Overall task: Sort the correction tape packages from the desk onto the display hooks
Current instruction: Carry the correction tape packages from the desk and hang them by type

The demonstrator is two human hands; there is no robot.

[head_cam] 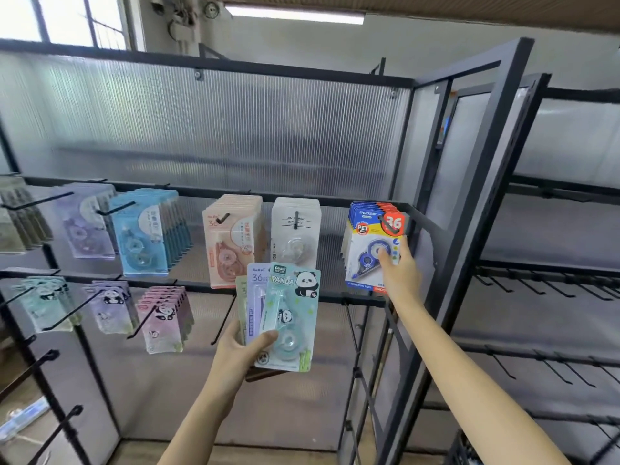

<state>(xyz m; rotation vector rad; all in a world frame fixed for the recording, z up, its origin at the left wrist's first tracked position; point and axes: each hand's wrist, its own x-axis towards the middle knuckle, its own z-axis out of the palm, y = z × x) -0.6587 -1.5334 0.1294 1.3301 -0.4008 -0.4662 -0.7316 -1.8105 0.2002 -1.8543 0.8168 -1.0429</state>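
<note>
My left hand [240, 350] grips a fanned stack of correction tape packages in front of the rack. The front one is a mint green panda package [291, 317]; a lilac package [255, 297] and a pale green one show behind it. My right hand [397, 268] reaches to the far right hook of the upper rail and pinches the lower right part of the front blue and red package [370, 243], which hangs there in a row of the same kind. Pink packages [231, 239] and white packages [295, 233] hang on the hooks to the left.
Light blue packages [144, 233], lilac ones [87, 226] and panda packages [164, 317] fill hooks further left. An empty hook [223, 322] juts out on the lower rail near my left hand. A black frame post [469, 213] and a rack with bare hooks [543, 286] stand at the right.
</note>
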